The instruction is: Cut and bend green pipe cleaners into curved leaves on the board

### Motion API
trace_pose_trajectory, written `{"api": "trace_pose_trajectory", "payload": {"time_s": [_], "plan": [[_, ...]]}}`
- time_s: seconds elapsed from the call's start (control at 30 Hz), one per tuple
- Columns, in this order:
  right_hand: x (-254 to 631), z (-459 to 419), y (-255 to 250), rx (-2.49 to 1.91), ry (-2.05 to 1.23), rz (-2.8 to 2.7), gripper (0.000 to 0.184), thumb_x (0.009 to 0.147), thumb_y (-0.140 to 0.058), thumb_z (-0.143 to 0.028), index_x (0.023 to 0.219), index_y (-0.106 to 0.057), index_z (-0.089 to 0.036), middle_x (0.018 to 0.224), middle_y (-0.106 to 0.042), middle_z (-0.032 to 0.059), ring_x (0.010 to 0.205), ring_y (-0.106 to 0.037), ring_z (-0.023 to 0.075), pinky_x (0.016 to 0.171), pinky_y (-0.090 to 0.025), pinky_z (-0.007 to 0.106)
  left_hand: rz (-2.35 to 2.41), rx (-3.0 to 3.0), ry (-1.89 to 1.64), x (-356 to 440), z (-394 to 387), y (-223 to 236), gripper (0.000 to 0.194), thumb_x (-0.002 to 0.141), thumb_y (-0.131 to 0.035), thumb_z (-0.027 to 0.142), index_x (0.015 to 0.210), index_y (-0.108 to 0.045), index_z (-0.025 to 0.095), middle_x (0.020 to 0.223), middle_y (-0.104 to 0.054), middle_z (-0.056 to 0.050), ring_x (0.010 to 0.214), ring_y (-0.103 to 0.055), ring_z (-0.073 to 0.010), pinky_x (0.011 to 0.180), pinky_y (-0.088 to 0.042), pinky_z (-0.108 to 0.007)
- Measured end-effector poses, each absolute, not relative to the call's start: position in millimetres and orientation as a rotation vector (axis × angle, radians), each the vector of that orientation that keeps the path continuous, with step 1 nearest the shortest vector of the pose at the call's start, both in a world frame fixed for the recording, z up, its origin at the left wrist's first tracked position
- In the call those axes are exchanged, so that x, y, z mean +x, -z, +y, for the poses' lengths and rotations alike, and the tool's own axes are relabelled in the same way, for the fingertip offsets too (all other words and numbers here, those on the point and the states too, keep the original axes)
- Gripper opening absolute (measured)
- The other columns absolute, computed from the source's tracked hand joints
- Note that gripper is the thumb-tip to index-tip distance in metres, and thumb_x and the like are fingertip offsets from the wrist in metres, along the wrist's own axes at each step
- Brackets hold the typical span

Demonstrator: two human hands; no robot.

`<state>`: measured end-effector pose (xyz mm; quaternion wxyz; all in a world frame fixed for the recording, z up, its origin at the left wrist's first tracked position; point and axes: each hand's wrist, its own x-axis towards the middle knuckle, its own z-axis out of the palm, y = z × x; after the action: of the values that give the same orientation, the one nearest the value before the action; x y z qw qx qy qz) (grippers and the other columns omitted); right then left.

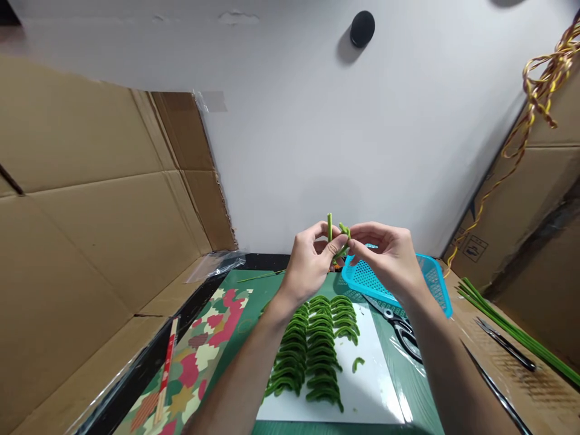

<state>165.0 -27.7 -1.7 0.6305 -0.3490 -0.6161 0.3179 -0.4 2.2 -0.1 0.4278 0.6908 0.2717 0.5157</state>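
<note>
In front of the white wall, my left hand (310,263) and my right hand (385,251) meet with fingertips pinched on a green pipe cleaner (344,230) that is bent and curled between them. One straight green end (330,226) sticks up above my left fingers. Part of the piece is hidden behind the fingers. Below the hands, a white board (371,386) bears rows of curved green pipe cleaner pieces (319,344), laid in three columns. A single small curved piece (357,364) lies apart to their right.
A blue perforated basket (441,290) stands behind my right forearm, with black-handled scissors (405,335) beside it. Long green stems (512,329), pliers (505,343) and tweezers (493,386) lie at the right. Chopsticks in a red wrapper (166,368) lie left. Cardboard walls (90,181) flank the table.
</note>
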Motion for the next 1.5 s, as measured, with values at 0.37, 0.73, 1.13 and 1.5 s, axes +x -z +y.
{"api": "trace_pose_trajectory", "payload": {"time_s": [0.37, 0.73, 1.13, 1.5], "plan": [[161, -30, 2, -0.918, -0.53, -1.425, 0.008, 0.081, -0.074, -0.023, 0.082, -0.077, -0.016, 0.07, -0.077, 0.0044, 0.059, -0.074, 0.0172, 0.058, -0.063, 0.03, 0.693, 1.776, -1.176, -3, 3, -2, 0.026, 0.093, -0.075, 0.039, 0.097, -0.07, 0.014, 0.082, -0.069, -0.003, 0.065, -0.068, -0.0131, 0.051, -0.055, -0.021], [166, -30, 6, -1.016, -0.408, -1.434, 0.008, 0.077, -0.069, -0.02, 0.079, -0.076, -0.017, 0.072, -0.079, 0.0051, 0.063, -0.077, 0.019, 0.06, -0.063, 0.029, 0.74, 1.833, -1.175, 2, 1, 4, 0.02, 0.09, -0.076, 0.032, 0.095, -0.07, 0.014, 0.08, -0.071, -0.003, 0.064, -0.067, -0.0131, 0.058, -0.056, -0.024], [174, -26, 4, -0.972, -0.478, -1.559, 0.027, 0.082, -0.067, -0.02, 0.103, -0.082, -0.014, 0.094, -0.084, 0.0096, 0.079, -0.08, 0.0193, 0.073, -0.067, 0.031, 0.818, 1.908, -1.141, 1, 4, 7, 0.016, 0.092, -0.071, 0.032, 0.092, -0.067, 0.016, 0.078, -0.071, -0.003, 0.065, -0.067, -0.0143, 0.059, -0.054, -0.026], [174, -24, 10, -1.117, -0.532, -1.46, 0.027, 0.073, -0.068, -0.023, 0.089, -0.088, -0.015, 0.076, -0.083, 0.0088, 0.063, -0.079, 0.0226, 0.065, -0.067, 0.034, 0.919, 1.998, -1.065, 4, 6, 11, 0.013, 0.091, -0.068, 0.029, 0.087, -0.064, 0.018, 0.074, -0.068, -0.002, 0.063, -0.064, -0.0145, 0.061, -0.05, -0.027]]}}
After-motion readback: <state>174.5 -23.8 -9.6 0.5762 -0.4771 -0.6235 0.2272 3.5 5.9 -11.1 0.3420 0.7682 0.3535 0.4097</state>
